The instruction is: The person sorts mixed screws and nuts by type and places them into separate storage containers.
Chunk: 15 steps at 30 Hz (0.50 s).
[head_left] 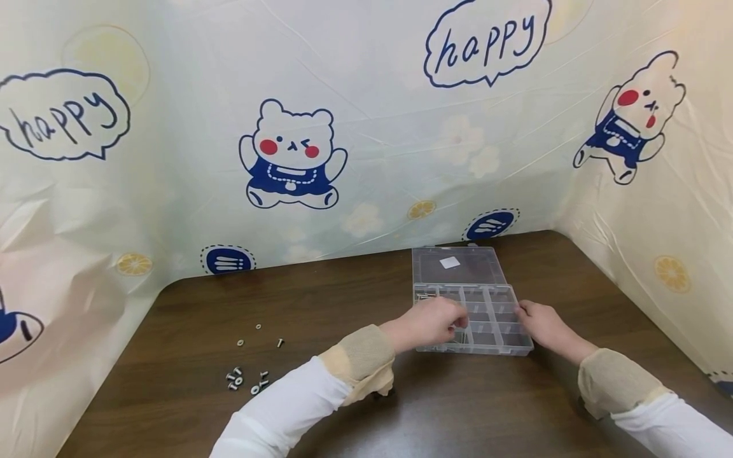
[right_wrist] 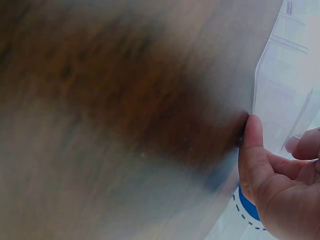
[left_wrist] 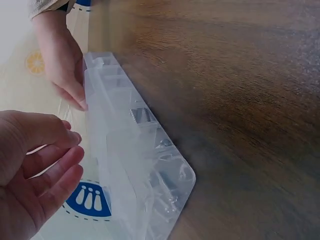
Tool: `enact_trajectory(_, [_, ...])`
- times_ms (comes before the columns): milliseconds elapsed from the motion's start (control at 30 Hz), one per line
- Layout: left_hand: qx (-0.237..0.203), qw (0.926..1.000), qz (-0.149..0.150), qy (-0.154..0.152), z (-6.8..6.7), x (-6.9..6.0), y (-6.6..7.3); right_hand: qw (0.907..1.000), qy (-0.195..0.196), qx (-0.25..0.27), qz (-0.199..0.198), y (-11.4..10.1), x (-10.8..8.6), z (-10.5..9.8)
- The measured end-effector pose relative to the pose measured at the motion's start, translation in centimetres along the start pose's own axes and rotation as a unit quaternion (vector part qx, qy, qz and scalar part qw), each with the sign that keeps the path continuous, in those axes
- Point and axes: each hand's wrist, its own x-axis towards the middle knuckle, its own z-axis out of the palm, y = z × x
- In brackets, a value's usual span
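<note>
A clear plastic compartment box lies with its lid folded back on the table. Over the left compartments hovers my left hand, fingers loosely bent. In the left wrist view the left hand has its thumb close to the index finger, and nothing shows between them. Along the box's right side, my right hand grips the wall; in the right wrist view, the right hand has one digit against the outer edge. Screws lie inside some compartments.
On the left of the brown table lie a loose screw, two small washers and a cluster of several screws and nuts or washers. A printed curtain surrounds the table's back and sides.
</note>
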Motion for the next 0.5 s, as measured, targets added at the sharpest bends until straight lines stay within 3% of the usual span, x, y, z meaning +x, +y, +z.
enact_trajectory(133, [0.002,0.9999,0.006,-0.013,-0.1,-0.4,-0.5,0.9999,-0.009,0.005,0.012,-0.1,-0.1,0.0])
enact_trajectory(500, [0.092,0.9949,0.016,-0.036,-1.2,-3.0,-1.9,1.0,-0.005,-0.005,0.002,-0.3,-0.1,-0.1])
